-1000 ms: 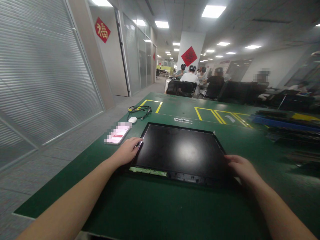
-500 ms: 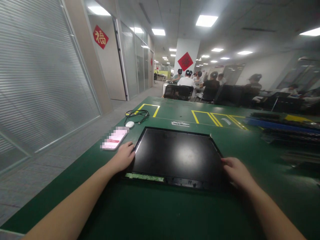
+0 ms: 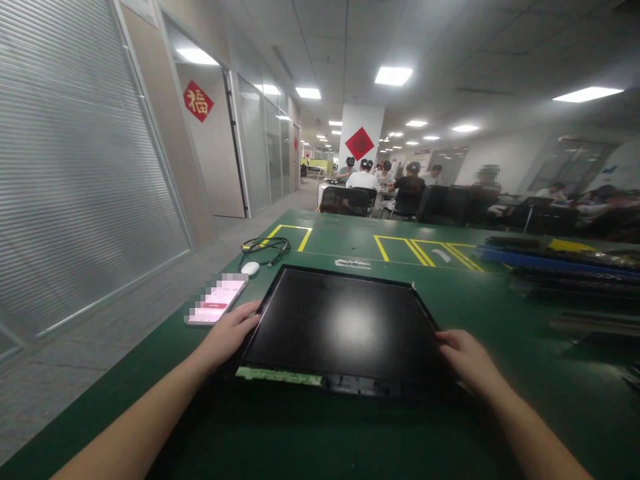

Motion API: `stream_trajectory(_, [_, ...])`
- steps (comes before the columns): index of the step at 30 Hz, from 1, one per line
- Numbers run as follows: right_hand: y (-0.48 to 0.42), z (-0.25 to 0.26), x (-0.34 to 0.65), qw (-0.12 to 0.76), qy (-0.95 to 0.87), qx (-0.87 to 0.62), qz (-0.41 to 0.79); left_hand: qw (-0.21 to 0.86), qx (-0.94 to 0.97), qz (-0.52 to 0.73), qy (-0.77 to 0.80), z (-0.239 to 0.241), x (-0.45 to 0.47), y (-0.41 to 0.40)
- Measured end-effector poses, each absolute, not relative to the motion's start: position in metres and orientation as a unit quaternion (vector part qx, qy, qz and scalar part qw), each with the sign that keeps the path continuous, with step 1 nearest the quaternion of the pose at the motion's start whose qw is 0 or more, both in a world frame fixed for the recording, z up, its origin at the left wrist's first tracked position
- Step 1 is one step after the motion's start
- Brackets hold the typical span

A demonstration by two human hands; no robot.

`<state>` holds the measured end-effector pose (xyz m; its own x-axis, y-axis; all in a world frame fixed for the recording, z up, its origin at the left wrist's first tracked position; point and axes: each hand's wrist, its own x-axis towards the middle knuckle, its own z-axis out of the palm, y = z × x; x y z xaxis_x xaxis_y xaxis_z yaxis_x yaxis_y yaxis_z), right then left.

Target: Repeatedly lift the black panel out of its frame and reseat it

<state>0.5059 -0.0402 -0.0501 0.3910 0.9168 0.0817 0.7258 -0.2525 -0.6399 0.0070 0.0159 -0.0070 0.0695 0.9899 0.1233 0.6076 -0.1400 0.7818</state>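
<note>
A black display panel (image 3: 345, 327) with a dark frame is in front of me over the green table. Along its near edge runs a green circuit board strip (image 3: 280, 377). My left hand (image 3: 233, 333) grips the panel's left edge, the fingers on top near the rim. At the right edge, my right hand (image 3: 463, 353) holds the frame between thumb and fingers; some of these fingers are hidden beneath it. Whether the panel's near side rests on the table or is slightly raised, I cannot tell.
A phone (image 3: 217, 301), a white mouse (image 3: 250, 268) and a coiled black cable (image 3: 265, 247) lie on the table (image 3: 320, 440) at the left. Stacked dark panels and a blue strip (image 3: 550, 260) are at the right. Several people sit beyond the table.
My view has tilted up slightly, so the scene sits lower. My left hand has shifted on the panel's left edge, its fingers now straighter along the rim. Both hands still hold the panel.
</note>
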Motion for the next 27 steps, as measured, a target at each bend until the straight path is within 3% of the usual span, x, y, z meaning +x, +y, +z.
stream_trajectory(9, [-0.042, -0.044, 0.501, 0.292, -0.534, -0.78, 0.147, 0.526, 0.362, 0.427, 0.64, 0.033, 0.04, -0.011])
stream_trajectory(27, [-0.043, -0.047, 0.499, 0.298, -0.547, -0.772, 0.126, 0.61, 0.285, 0.48, 0.562, 0.019, 0.039, -0.004])
